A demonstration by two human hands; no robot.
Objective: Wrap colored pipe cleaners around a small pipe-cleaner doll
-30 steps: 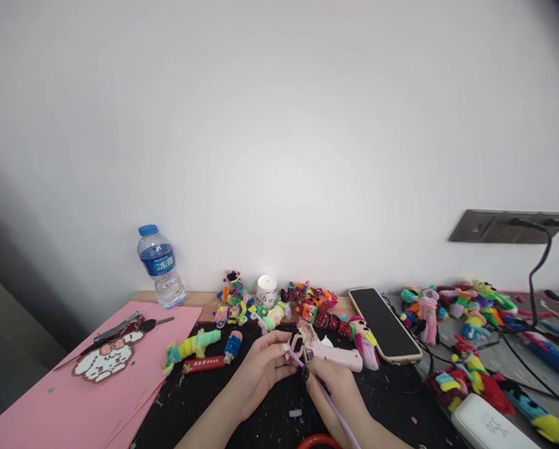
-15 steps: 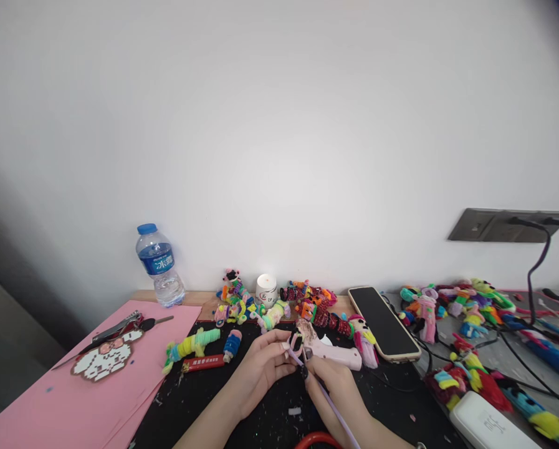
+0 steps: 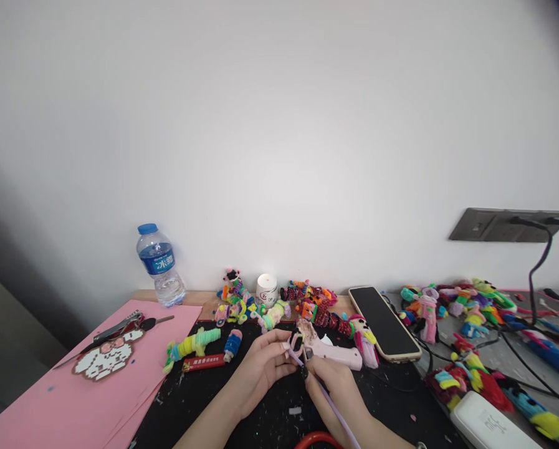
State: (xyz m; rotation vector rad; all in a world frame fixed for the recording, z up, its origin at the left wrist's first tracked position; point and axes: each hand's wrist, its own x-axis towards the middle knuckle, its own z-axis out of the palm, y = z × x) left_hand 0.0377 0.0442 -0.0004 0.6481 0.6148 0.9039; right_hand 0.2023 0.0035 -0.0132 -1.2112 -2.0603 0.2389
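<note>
My left hand (image 3: 266, 366) is closed, its thumb and fingers pinching one end of a lavender pipe cleaner (image 3: 331, 402). My right hand (image 3: 339, 385) grips the same pipe cleaner just below that end, and its long tail runs down past the right wrist. A small black and pink looped piece (image 3: 297, 342) shows at the left fingertips; how it joins the strand is too small to tell. Right behind the hands lies a pale pink glue gun (image 3: 339, 355), partly covered by the right hand.
Pipe-cleaner figures (image 3: 323, 315) line the back edge around a white paper cup (image 3: 267, 289). A phone (image 3: 384, 324) lies to the right, beside more figures, cables and a white box-shaped device (image 3: 492, 421). Pink paper (image 3: 64, 399) and a water bottle (image 3: 160, 265) are left. Red handles (image 3: 317, 438) show in front.
</note>
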